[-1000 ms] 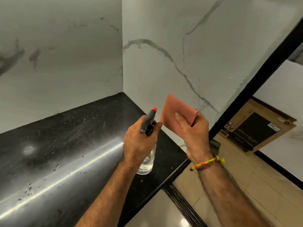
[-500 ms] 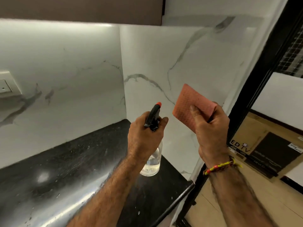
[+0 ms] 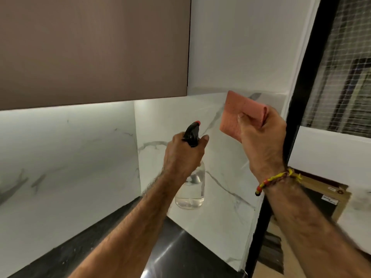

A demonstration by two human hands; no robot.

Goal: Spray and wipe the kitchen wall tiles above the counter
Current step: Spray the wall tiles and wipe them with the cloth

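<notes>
Left hand wraps the spray bottle at its neck, slick, light and nearly empty, while right hand pinches the soft folded cloth at two o'clock, near the wall tiles.

No legible text in view.

The only printed matter is on the cardboard box leaning low at the right: a small white label and a second pale mark above it, both too blurred and small to read. The spray bottle, cloth and wall tiles carry no visible lettering.
</notes>
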